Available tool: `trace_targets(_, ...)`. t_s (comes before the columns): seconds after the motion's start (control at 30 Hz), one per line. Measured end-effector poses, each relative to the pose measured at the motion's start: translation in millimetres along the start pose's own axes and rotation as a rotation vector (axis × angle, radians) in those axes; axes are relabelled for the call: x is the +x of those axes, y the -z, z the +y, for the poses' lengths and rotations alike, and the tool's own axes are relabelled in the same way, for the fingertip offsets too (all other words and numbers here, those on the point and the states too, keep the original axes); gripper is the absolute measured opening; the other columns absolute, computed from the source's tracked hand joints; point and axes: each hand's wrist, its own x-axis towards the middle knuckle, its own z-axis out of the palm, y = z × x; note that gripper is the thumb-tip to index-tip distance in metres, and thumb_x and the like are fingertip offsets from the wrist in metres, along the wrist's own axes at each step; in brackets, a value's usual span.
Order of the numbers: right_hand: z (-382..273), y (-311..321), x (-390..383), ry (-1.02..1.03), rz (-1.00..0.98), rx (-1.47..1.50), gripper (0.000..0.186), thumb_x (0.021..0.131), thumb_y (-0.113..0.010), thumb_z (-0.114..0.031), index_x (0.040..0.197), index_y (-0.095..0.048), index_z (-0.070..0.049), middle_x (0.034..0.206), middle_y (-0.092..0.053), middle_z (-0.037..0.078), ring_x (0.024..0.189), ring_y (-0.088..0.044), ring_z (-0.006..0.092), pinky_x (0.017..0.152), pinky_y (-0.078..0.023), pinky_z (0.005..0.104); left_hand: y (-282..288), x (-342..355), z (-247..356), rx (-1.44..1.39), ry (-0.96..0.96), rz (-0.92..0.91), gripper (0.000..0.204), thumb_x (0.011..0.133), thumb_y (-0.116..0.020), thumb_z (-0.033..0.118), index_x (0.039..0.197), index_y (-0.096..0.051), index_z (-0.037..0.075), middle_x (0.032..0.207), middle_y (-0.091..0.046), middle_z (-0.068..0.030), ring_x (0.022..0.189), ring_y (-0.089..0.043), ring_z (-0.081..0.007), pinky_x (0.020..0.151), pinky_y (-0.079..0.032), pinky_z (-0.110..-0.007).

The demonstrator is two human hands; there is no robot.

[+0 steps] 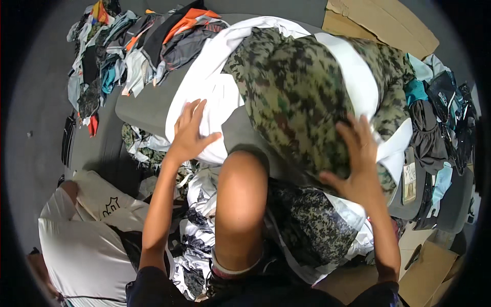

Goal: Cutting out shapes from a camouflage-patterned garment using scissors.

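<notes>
Grey padding (146,110) spreads broadly underneath, and bunched across its middle lies the camouflage cloth (294,92). Well to the near left of the camouflage cloth is a pale-shirted co-worker (92,256). White cloth (199,82) curves around the camouflage cloth's far and left edges. Mixed garments (94,59) lie heaped well to its far left, and brown cardboard (381,23) is just beyond its far right side. The left hand's (187,137) grip is wide, spread over the white cloth beside the camouflage cloth; the right hand's (360,171) grip is wide too, over the camouflage cloth's near right part. Whether either touches cloth, I cannot tell.
</notes>
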Motion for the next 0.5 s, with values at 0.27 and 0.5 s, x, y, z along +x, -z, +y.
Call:
trace_targets(0.27,-16,0,-63,-0.065,-0.132,-0.169,0.083,0.065,-0.079,-0.028,0.136,-0.041,-0.008,0.148,-0.028,0.013,0.137,-0.019,0.0414,0.109,-0.018,0.0548,49,41,-109,0.231,0.424,0.006,0.053,0.074,-0.063,0.019,0.125,-0.052,0.013,0.123,-0.052,-0.0126,0.100,-0.056,-0.0358,0.085,-0.045,-0.048)
trace_targets(0.5,-69,-13,-145,-0.243,0.191,0.093,0.077,0.064,-0.078,-0.030,0.131,-0.046,-0.008,0.145,-0.031,0.017,0.138,-0.018,0.0428,0.109,-0.018,0.0547,34,17,-6,-0.262,-0.134,0.055,0.066,0.076,-0.064,0.022,0.137,-0.041,0.016,0.130,-0.045,-0.0109,0.117,-0.047,-0.0336,0.095,-0.039,-0.046)
